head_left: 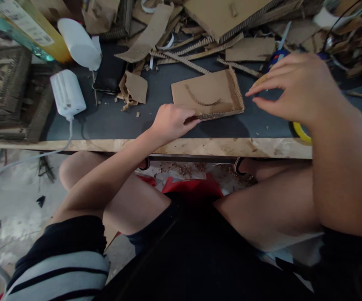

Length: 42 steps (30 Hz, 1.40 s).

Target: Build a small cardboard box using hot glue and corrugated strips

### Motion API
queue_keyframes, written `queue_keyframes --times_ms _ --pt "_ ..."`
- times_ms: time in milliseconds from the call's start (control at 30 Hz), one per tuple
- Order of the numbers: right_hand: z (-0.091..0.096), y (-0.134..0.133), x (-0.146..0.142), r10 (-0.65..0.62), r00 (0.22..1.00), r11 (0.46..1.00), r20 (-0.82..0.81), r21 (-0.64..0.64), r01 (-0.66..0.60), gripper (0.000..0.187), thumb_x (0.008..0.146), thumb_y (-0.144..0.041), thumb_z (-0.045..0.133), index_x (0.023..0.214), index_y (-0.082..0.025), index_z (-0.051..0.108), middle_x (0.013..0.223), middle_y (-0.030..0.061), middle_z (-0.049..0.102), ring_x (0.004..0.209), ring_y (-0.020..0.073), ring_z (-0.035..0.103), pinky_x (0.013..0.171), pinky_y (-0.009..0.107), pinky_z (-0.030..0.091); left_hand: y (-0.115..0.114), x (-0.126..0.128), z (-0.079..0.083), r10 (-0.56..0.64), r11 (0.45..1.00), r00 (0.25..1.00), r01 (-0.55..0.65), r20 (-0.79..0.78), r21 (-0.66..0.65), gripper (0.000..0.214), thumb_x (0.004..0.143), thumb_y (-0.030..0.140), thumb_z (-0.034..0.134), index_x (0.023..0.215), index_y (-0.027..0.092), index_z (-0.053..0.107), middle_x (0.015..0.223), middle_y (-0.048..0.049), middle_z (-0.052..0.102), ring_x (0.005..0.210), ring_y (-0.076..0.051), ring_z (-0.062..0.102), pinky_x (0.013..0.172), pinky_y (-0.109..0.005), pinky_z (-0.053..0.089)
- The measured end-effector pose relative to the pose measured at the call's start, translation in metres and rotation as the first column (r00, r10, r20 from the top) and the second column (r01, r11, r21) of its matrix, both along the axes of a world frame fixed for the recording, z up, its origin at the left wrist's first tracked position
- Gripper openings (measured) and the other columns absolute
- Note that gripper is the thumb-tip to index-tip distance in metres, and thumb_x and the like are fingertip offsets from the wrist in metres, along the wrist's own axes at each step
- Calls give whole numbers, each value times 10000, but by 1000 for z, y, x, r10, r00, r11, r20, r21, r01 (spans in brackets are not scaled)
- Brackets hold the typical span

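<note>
A flat brown cardboard piece (210,92) with a curved cut line lies on the dark work mat (112,121). My left hand (172,121) is closed, pinching the cardboard's near left edge. My right hand (296,85) hovers just right of the cardboard, above the mat, its fingers stretched out leftwards and slightly apart, holding nothing that I can see. A yellow ring (300,131), partly hidden under my right wrist, lies near the mat's front edge.
A white plug adapter (67,93) with a cable, a white bottle (79,44) and a black phone (110,71) lie at the left. Several cardboard scraps and corrugated strips (181,54) pile up at the back. The wooden table edge (199,147) runs in front.
</note>
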State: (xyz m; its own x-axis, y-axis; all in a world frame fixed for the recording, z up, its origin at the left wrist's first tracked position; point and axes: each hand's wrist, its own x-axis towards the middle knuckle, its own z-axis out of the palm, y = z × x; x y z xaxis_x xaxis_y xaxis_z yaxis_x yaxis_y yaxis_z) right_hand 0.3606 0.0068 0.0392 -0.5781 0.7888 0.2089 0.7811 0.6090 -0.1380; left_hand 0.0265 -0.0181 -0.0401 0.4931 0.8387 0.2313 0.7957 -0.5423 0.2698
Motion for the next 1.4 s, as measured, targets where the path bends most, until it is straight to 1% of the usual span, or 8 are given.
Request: queue_keyframes --times_ms 133,367,500,667,900,1067,1233,1400 --pt "-6 -3 -12 36 999 999 -26 -33 -37 364 1011 -524 515 977 -369 843 1214 78 831 1298 390 643 1119 589 451 3 -3 -5 4 1000 1000 -4 -10 11 295 1088 470 598 1118 273 815 1102 -99 861 1146 -344 760 979 -461 573" --pt "-14 -5 -27 49 999 996 -10 -79 -50 274 956 -478 562 826 -428 798 1252 1 825 1340 383 618 1119 627 391 5 -5 -4 -19 1000 1000 19 -5 0 277 1083 489 622 1114 300 822 1152 -86 865 1170 -350 766 956 -463 592" --pt "-11 -9 -29 22 999 995 -29 -97 -25 309 971 -466 544 788 -438 792 1219 7 825 1353 395 608 1151 629 364 5 -3 -2 -22 1000 1000 22 -11 -17 284 1092 491 609 1157 323 829 1155 -80 865 1194 -356 768 981 -492 596" --pt "-10 -10 -31 59 995 997 83 -53 -55 373 997 -419 483 832 -393 817 1228 50 825 1363 385 607 1147 619 390 6 -3 -4 -15 1000 1000 15 -25 -16 277 1079 471 636 1180 311 837 1225 -86 858 1229 -369 763 1001 -494 584" --pt "-11 -10 -32 77 987 997 138 13 -80 421 1012 -382 449 833 -408 829 1230 2 829 1332 384 649 1097 632 435 6 -5 -4 -24 999 999 23 -29 -27 286 1088 463 631 1235 310 822 1280 -88 851 1286 -368 747 1011 -480 585" --pt "-7 -13 -35 78 985 997 151 3 -80 419 1018 -350 433 838 -361 811 1245 51 828 1355 371 636 1124 617 430 5 -4 1 -28 999 999 28 -27 -25 284 1083 453 642 1252 317 826 1276 -85 853 1279 -366 754 1010 -480 589" --pt "-7 -13 -33 63 989 998 131 -25 -60 369 1001 -348 472 779 -354 767 1207 71 832 1343 378 634 1133 614 415 2 -2 11 -78 995 996 75 -47 -59 310 1120 410 596 1281 280 827 1312 -77 851 1253 -329 788 964 -424 594" --pt "-11 -10 -27 54 997 998 63 -36 -52 391 1026 -392 489 796 -377 804 1192 36 828 1334 395 638 1128 628 411 1 -1 8 -56 998 998 54 -38 -39 323 1127 407 568 1297 303 822 1313 -75 852 1258 -321 781 977 -431 580"
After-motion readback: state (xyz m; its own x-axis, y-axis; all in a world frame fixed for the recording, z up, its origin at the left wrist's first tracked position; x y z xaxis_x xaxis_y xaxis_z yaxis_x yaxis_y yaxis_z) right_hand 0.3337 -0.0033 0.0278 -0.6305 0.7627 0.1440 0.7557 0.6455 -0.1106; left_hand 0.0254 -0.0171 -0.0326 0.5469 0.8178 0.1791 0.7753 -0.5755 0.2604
